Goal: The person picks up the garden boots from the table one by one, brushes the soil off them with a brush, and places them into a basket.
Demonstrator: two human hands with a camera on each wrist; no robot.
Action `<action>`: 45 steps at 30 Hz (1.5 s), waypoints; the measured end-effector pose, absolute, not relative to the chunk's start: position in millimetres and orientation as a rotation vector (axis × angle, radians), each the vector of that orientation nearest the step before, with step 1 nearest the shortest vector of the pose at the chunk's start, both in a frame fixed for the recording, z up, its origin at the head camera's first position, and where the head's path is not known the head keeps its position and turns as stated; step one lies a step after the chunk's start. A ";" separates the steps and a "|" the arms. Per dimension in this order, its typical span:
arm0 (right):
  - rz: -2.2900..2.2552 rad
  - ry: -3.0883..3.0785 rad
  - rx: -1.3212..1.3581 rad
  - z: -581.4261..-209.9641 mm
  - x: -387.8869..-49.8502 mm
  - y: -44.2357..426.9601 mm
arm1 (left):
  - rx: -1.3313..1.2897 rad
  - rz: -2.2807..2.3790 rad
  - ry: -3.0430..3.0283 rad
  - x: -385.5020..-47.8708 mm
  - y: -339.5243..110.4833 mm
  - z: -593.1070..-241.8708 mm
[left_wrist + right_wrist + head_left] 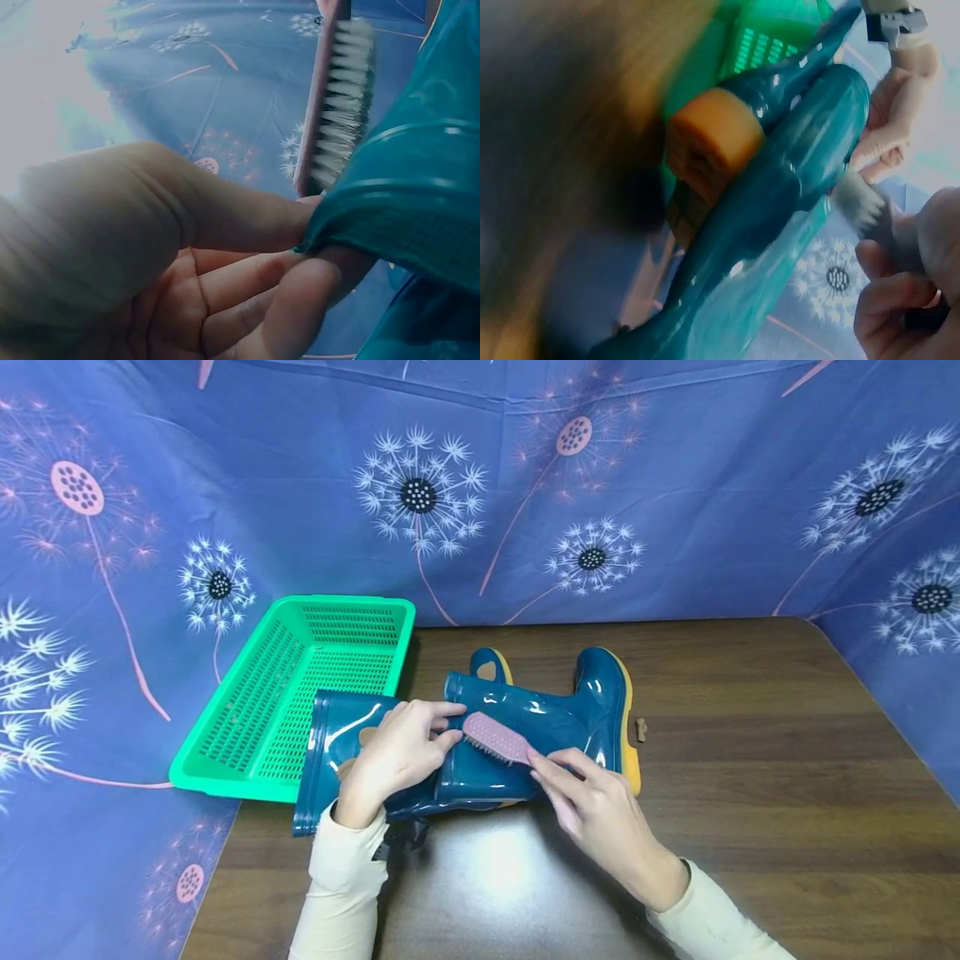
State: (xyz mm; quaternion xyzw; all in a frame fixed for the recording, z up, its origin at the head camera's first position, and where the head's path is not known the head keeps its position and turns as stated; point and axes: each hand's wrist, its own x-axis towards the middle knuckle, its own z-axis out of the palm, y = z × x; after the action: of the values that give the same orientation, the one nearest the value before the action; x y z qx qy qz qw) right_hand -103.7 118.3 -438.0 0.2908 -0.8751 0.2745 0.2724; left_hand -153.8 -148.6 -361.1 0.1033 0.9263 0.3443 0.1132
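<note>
Two glossy blue rubber boots with yellow soles lie on their sides on the table. The upper boot (536, 706) rests partly over the lower boot (318, 760), with its shaft opening to the left. My left hand (397, 747) pinches the upper boot's top rim (397, 202) between thumb and fingers. A pink brush (497, 737) with pale bristles (346, 112) is in my right hand (600, 810), gripped by its handle. Its head is over the upper boot's shaft near the rim, bristles toward the boot. Whether they touch is unclear; the brush (862, 202) is blurred in the right wrist view.
A green perforated plastic basket (288, 791) stands at the back left, behind the lower boot's shaft. A small brown piece (641, 729) lies right of the upper boot's sole. Blue dandelion-patterned cloth (495, 510) hangs behind the wooden table (765, 760).
</note>
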 end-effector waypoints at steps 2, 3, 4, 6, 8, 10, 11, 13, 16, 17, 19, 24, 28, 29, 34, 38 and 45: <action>0.730 -2.360 0.778 -438.8 -103.7 118.3 | 0.307 1.006 2.720 -154.3 -148.8 -361.6; 0.719 -2.362 0.755 -439.1 -103.8 118.5 | 0.309 1.011 2.714 -154.5 -148.9 -361.8; 0.707 -2.360 0.729 -439.6 -103.9 118.6 | 0.312 1.015 2.709 -154.5 -148.9 -362.0; 0.715 -2.357 0.709 -440.3 -104.2 118.9 | 0.314 1.020 2.705 -154.5 -149.2 -362.2; 0.743 -2.354 0.743 -441.1 -103.6 118.9 | 0.311 1.015 2.711 -154.1 -149.2 -362.0; 0.743 -2.358 0.771 -441.8 -103.1 119.0 | 0.310 1.014 2.713 -153.8 -149.1 -361.6; 0.729 -2.360 0.768 -441.9 -103.0 119.3 | 0.312 1.013 2.712 -153.9 -148.9 -361.4; 0.699 -2.359 0.724 -441.9 -102.9 120.1 | 0.322 1.018 2.707 -154.2 -148.7 -361.2; 0.706 -2.336 0.680 -440.7 -102.7 121.3 | 0.323 1.028 2.694 -153.8 -148.6 -360.6; 0.727 -2.327 0.698 -440.2 -102.2 121.4 | 0.321 1.027 2.695 -153.6 -148.7 -360.4; 0.752 -2.329 0.754 -439.4 -101.3 120.7 | 0.315 1.022 2.703 -152.9 -148.9 -360.2; 0.688 -2.371 0.705 -437.7 -101.6 118.2 | 0.324 1.010 2.713 -153.1 -149.5 -360.5; 0.694 -2.362 0.705 -436.8 -101.8 118.0 | 0.309 1.030 2.691 -152.5 -150.5 -360.6; 0.701 -2.367 0.731 -436.8 -101.4 118.2 | 0.306 1.028 2.690 -152.3 -150.8 -360.7; 0.656 -2.384 0.713 -435.9 -101.6 120.2 | 0.323 1.021 2.693 -152.5 -151.7 -360.6; 0.678 -2.338 0.772 -435.3 -101.2 120.1 | 0.317 1.017 2.699 -152.6 -152.7 -360.4; 0.575 -2.361 0.734 -439.5 -102.1 118.4 | 0.332 1.025 2.694 -151.2 -152.2 -358.8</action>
State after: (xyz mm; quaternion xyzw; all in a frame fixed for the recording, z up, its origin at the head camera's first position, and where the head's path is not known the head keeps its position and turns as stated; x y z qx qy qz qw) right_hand -102.1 118.4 -439.5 0.2760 -0.8881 0.2165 0.2971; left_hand -151.2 -152.2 -358.8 0.1135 0.9219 0.3506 0.1197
